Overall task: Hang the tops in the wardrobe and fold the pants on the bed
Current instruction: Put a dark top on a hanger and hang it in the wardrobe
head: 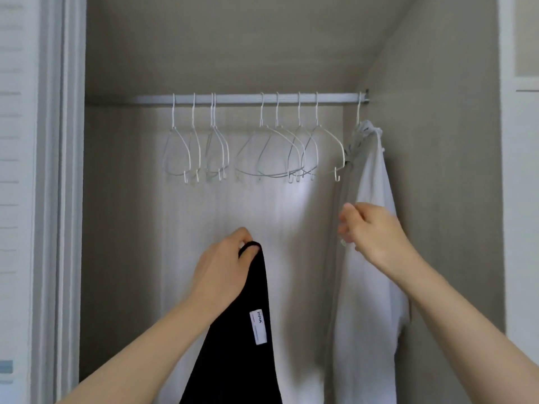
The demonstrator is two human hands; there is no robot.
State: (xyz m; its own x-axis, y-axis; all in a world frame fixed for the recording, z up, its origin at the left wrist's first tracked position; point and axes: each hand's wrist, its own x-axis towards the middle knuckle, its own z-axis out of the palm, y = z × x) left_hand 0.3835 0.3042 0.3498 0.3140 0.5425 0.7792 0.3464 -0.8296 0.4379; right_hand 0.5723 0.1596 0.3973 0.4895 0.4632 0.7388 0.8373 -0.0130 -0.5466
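Black top (pixel 245 330): pinched at its upper edge by the left hand (pixel 221 263), at 6 o'clock below the rail (pixel 248 99). Right hand (pixel 370 228): loosely curled, empty, beside the hung white top (pixel 370 287) at 3 o'clock. Risk: the top could be dropped while a hanger (pixel 323 150) is fetched one-handed.
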